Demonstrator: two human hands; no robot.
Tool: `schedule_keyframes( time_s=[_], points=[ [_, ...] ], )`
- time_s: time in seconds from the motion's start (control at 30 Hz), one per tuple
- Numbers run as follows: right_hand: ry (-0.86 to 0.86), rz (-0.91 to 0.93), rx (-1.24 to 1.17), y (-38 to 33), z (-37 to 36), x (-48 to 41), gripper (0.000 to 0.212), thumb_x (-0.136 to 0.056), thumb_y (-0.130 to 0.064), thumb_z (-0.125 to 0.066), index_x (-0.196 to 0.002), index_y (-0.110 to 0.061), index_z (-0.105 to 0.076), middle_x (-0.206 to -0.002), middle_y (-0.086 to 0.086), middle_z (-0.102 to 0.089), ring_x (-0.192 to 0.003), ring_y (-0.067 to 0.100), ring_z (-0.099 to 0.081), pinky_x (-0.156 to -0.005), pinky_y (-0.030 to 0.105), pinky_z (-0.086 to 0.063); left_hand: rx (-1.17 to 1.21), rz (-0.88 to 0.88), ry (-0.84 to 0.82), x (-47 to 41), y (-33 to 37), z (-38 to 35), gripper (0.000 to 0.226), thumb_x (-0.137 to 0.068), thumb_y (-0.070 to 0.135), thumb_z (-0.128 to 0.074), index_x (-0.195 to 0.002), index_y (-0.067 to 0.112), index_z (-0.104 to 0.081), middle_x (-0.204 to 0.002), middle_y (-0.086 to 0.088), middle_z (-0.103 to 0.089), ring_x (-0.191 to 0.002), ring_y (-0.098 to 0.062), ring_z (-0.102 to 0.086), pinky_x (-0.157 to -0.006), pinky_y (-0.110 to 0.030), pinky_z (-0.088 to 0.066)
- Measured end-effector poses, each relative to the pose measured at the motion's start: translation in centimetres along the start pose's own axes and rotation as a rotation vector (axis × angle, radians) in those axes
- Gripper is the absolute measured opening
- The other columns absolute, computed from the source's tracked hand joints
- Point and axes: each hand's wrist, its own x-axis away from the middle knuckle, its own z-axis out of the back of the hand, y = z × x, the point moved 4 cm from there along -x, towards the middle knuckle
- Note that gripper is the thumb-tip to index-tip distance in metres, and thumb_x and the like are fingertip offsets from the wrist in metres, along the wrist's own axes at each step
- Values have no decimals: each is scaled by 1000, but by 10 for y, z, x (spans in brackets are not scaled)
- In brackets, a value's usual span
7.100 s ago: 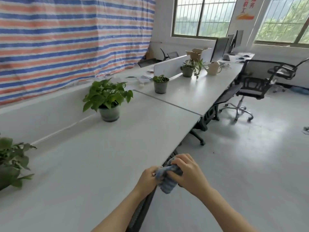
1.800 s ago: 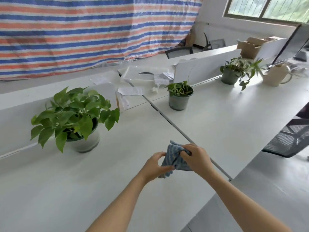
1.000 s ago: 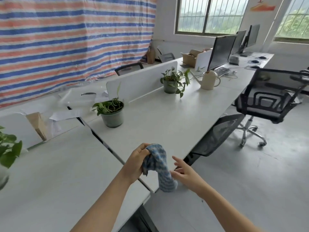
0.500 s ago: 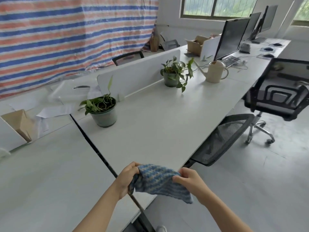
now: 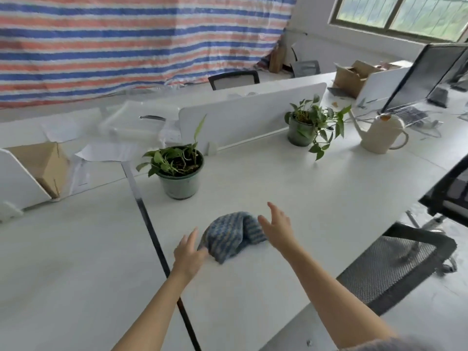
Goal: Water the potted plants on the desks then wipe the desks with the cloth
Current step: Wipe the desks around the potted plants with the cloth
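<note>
Spreading the cloth [image 5: 231,235] on the desk [image 5: 291,188]: judged to be the opening of the wipe on this surface. Lying in a low bunched heap near the front edge, just right of the dark seam [image 5: 149,219], between both hands. Holding the left hand [image 5: 188,252] straight-fingered at the heap's left corner, gripping nothing that shows. Holding the right hand [image 5: 277,228] spread and empty just beside the right fold; touching or not, impossible to tell.

Handling notes:
- Flatten the heap first, then press with one flat palm, not fingertips.
- Work in overlapping strokes from the seam outward, pulling dirt toward the front edge.
- Skirt the near potted plant [image 5: 181,171], or lift it to wipe beneath; avoid nudging the pot.
- Further along, mind the trailing plant [image 5: 307,125] and the watering can [image 5: 379,135], standing near each other.
</note>
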Motion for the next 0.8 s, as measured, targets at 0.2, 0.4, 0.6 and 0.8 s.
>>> schedule_keyframes(
  time_s=[0.2,0.4,0.6,0.8],
  points=[
    [-255,59,343,23,-74,2,57,-94,-37,-41,-145,-23,-20,-153,8,-20,-142,26,-15,-112,38,-24,-489,21,164,7,-55,7,66,-92,30,-43,-149,20,-10,-158,-9,-5,-146,-28,-3,-118,-37,-14],
    [-263,98,424,8,-105,-16,55,-95,-42,-33,-145,-23,-20,-155,14,-11,-143,30,-8,-113,43,-15,-575,8,192,-8,-50,11,61,-96,31,-35,-149,20,-7,-159,-6,3,-147,-25,5,-118,-35,-10],
    [-157,170,617,-6,-107,-41,64,-92,-54,-28,-145,-21,-17,-155,14,-11,-141,32,-11,-109,49,-17,-580,32,287,-33,-40,6,61,-96,28,-38,-149,15,-9,-158,-10,1,-147,-29,3,-118,-39,-10],
    [-365,221,649,8,-127,-67,69,-84,-69,-21,-145,-41,-5,-156,9,17,-140,39,20,-108,64,3,-571,138,392,-60,-45,-3,56,-77,30,-47,-122,-4,-55,-124,-31,-56,-113,-49,-55,-86,-58,-49]
  ],
)
